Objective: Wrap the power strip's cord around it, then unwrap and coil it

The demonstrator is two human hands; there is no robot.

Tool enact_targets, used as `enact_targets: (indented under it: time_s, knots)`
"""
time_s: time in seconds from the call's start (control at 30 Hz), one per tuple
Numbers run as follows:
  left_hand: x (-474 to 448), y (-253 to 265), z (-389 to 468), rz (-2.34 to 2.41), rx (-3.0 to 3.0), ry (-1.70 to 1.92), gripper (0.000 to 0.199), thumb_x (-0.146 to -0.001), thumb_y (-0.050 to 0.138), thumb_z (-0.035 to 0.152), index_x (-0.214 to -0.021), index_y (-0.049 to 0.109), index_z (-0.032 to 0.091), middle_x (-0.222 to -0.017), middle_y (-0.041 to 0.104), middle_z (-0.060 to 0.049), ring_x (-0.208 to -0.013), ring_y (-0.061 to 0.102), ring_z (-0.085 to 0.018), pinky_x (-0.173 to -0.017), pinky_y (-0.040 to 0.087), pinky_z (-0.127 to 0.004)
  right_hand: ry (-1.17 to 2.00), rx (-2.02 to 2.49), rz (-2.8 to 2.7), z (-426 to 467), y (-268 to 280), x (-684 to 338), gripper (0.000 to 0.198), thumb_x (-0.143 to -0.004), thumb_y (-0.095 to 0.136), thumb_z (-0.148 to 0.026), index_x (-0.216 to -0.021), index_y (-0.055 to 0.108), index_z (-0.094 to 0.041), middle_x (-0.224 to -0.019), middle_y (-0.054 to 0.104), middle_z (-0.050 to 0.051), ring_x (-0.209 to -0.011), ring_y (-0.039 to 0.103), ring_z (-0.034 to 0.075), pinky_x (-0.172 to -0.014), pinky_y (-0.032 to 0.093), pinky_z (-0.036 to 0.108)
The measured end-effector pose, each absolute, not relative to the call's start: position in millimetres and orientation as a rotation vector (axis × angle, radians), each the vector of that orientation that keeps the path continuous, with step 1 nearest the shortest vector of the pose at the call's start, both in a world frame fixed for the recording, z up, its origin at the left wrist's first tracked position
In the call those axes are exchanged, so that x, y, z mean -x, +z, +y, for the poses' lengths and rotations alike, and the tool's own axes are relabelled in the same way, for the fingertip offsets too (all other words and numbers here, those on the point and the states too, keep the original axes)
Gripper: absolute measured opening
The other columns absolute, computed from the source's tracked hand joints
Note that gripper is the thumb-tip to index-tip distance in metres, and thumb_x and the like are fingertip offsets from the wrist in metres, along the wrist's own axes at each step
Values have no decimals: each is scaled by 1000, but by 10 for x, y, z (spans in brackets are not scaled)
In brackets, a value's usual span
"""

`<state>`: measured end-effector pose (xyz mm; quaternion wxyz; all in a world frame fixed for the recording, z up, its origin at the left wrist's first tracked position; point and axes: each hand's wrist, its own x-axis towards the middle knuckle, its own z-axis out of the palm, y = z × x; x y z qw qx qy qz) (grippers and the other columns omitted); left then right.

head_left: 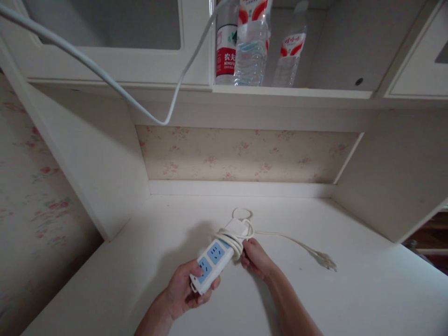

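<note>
My left hand grips the near end of a white power strip with blue socket faces, thumb on top. The strip is tilted, its far end pointing away to the right. Several turns of its cream cord are wrapped around its far half. My right hand is closed beside these turns, its fingertips at the cord; the exact grip is partly hidden. A loose loop stands out past the strip's far end. From there the cord trails right to its plug, lying on the white desktop.
Overhead, a pale cable hangs in a bend at the left. Plastic bottles stand in the open shelf above the desk. White side panels bound the desk left and right, with floral wallpaper behind.
</note>
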<state>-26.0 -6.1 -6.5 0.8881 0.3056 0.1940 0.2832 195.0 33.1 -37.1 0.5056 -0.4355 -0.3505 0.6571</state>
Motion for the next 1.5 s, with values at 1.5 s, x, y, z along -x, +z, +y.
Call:
enact_targets:
  time_s: [1.5]
  knots:
    - [304, 170, -55, 391, -488, 857, 34, -70, 53, 28, -95, 60, 6, -69, 57, -5, -38, 46, -6, -28, 17, -14, 1773, 567, -404, 250, -135, -1939, 31, -84, 60, -42, -104, 60, -18, -64, 64, -5, -38, 48, 5, -49, 50, 23]
